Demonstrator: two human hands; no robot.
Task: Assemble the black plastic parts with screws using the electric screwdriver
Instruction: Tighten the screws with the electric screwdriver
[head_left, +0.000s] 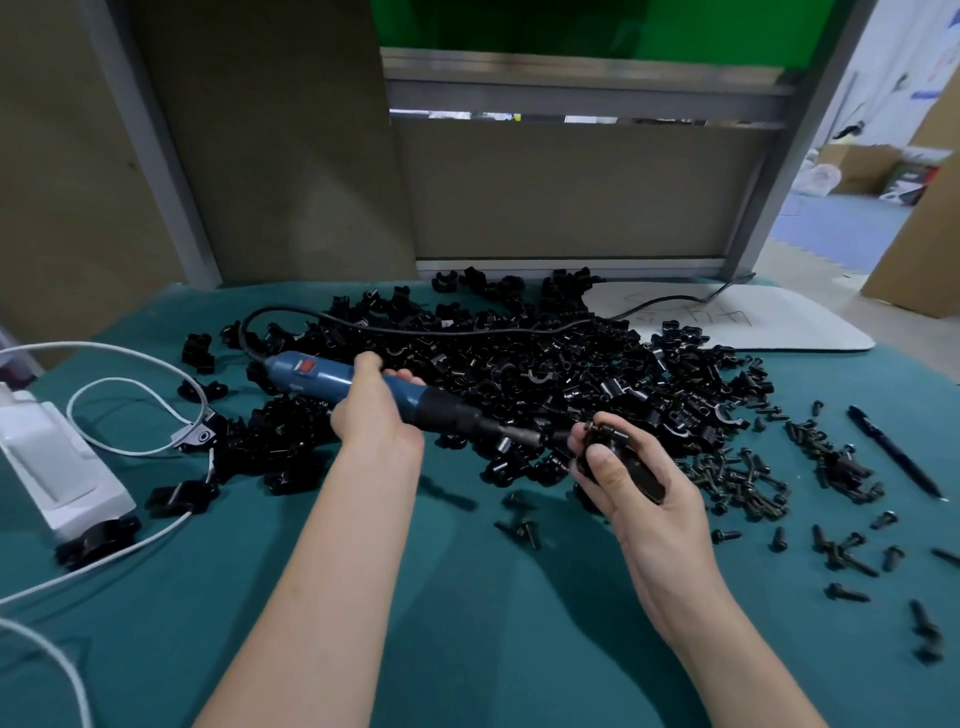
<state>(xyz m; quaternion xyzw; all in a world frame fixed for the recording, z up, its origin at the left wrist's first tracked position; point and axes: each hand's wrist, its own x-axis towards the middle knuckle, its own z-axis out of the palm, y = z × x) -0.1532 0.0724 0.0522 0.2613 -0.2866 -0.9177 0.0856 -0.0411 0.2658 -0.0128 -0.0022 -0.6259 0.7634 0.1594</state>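
Note:
My left hand grips the blue electric screwdriver around its body, holding it nearly level with the tip pointing right. My right hand holds a black plastic part between thumb and fingers, just right of the tip. The driver's bit meets the part's left side. Behind both hands lies a big heap of black plastic parts on the green cloth. Several loose black screws are scattered to the right of my right hand.
A white power unit with white cables sits at the left edge. The driver's black cord runs back over the heap. A black pen lies at the right, a white board at the back right. Assembled black pieces lie left of the heap.

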